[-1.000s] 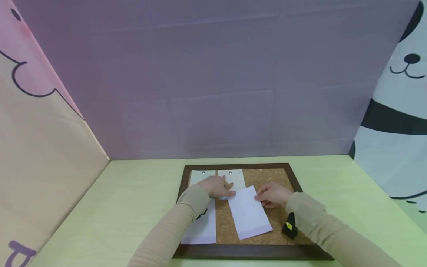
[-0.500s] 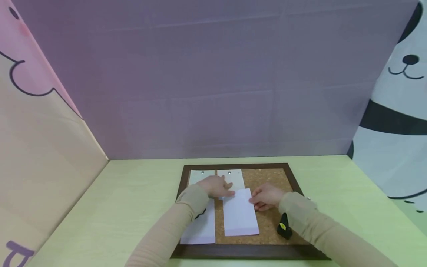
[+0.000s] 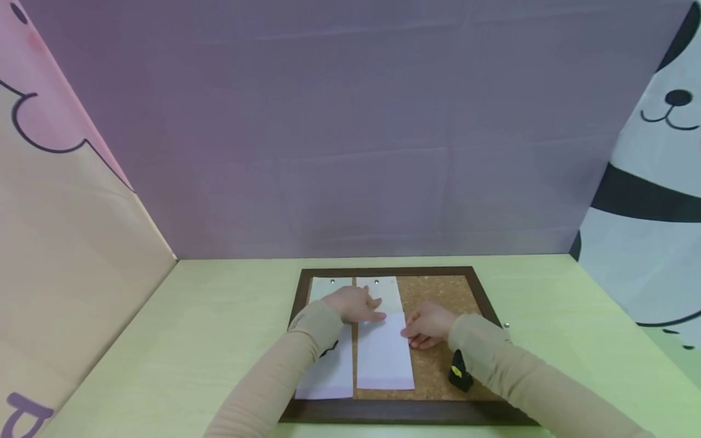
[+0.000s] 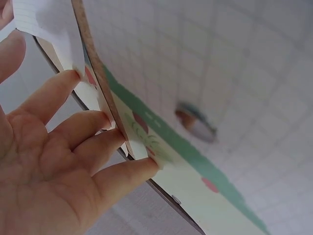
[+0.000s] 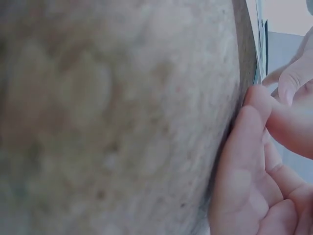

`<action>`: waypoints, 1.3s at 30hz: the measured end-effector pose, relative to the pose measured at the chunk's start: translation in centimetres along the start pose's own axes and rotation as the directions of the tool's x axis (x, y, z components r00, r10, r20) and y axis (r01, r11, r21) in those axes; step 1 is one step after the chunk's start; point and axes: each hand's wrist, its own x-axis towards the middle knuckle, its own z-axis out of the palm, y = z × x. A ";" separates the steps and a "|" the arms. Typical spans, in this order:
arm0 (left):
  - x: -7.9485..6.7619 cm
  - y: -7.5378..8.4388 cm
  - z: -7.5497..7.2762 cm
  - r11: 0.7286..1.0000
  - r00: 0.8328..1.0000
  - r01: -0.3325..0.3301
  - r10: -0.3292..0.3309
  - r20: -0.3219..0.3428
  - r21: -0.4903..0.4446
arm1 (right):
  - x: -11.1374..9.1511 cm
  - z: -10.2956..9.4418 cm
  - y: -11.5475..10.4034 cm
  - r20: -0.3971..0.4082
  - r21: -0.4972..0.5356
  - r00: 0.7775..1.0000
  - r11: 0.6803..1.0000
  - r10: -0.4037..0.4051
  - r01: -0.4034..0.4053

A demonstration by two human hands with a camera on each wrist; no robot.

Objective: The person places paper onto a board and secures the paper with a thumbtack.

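Note:
A framed corkboard point(image 3: 438, 365) lies on the table. My right hand point(image 3: 429, 325) pinches the right edge of a white paper sheet point(image 3: 385, 359) near its upper corner; thumb and index finger meet at that edge in the right wrist view. This sheet lies lower middle, its top edge right at an upper sheet point(image 3: 390, 295) held by a pin point(image 3: 376, 281). My left hand point(image 3: 358, 305) spreads over the upper sheets, thumb at the lower sheet's top. In the left wrist view, its fingertips point(image 4: 151, 164) press on paper with a green border and red drawings.
A second pinned sheet point(image 3: 328, 289) is at the board's upper left, with another white sheet point(image 3: 331, 377) below it, partly behind my left forearm. A small metal pin point(image 3: 506, 325) sits on the table point(image 3: 219, 328) right of the board. A purple backdrop point(image 3: 350, 134) rises behind.
My right hand has moved left with the white sheet, turning it from a slant to nearly straight beneath the upper middle sheet. The left hand has stayed in place.

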 end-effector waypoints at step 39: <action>-6.2 2.7 0.9 0.980 0.973 -0.113 0.142 -0.180 0.163 | -0.3 0.1 -0.7 -0.011 -0.125 1.000 0.992 0.019 -0.021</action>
